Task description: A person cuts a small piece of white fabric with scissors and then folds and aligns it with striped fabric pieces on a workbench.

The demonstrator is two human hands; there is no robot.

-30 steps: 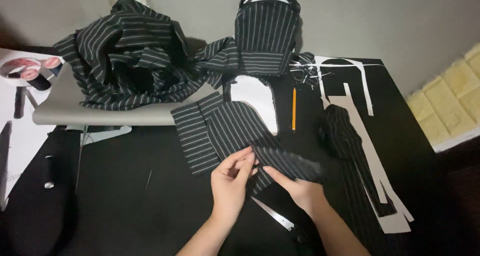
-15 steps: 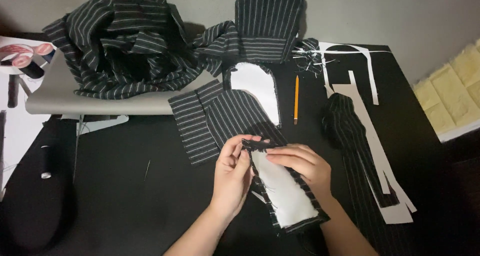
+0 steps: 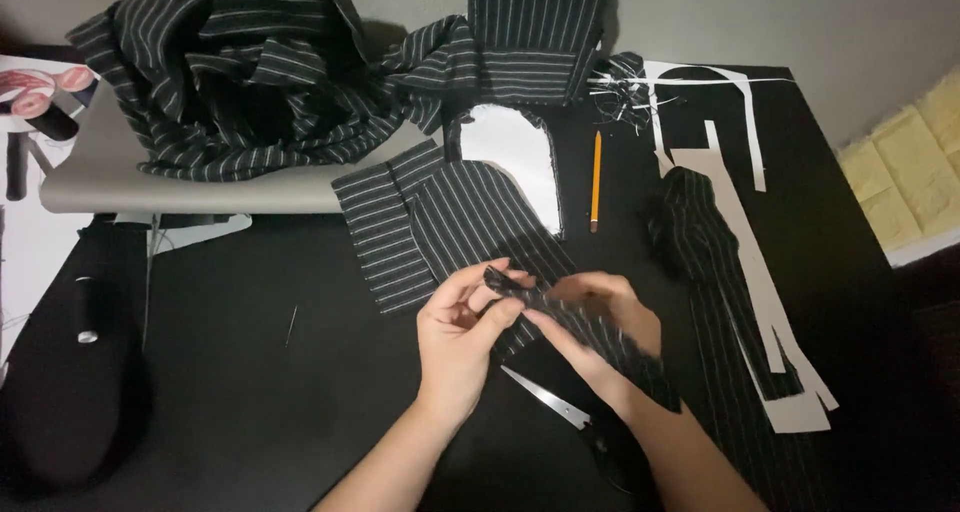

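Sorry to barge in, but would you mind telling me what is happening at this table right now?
A person is working a small piece of black pinstriped fabric with both bare hands above a black table. The left hand pinches its upper end, and the right hand holds it along its length. Scissors lie on the table just below the hands. Further back are more striped cut pieces, a white pattern piece, a pencil and a heap of the same cloth.

Left hand and right hand: bare, sleeveless forearms.
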